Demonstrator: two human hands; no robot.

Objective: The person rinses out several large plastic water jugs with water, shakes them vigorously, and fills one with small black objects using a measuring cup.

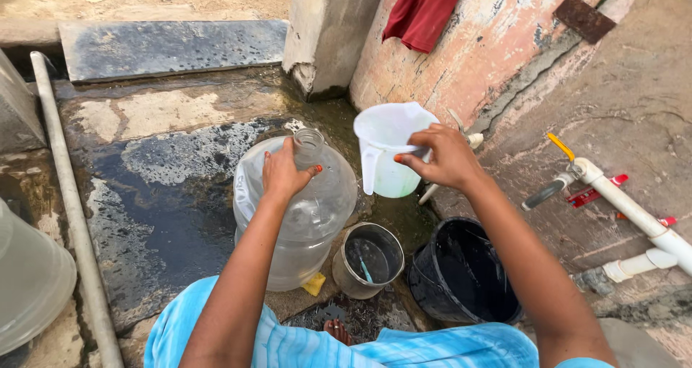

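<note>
Head view: at frame centre, the left hand point(285, 172) is gripping the neck of the clear water bottle point(295, 209); the right hand point(445, 157) is clasping the white jug point(388, 152) just right of it. A mistimed tilt would likely be spilling water past the narrow mouth.

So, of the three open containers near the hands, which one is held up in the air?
The white jug, gripped at its rim by the right hand. The small metal pot and the black bucket both stand on the ground.
</note>
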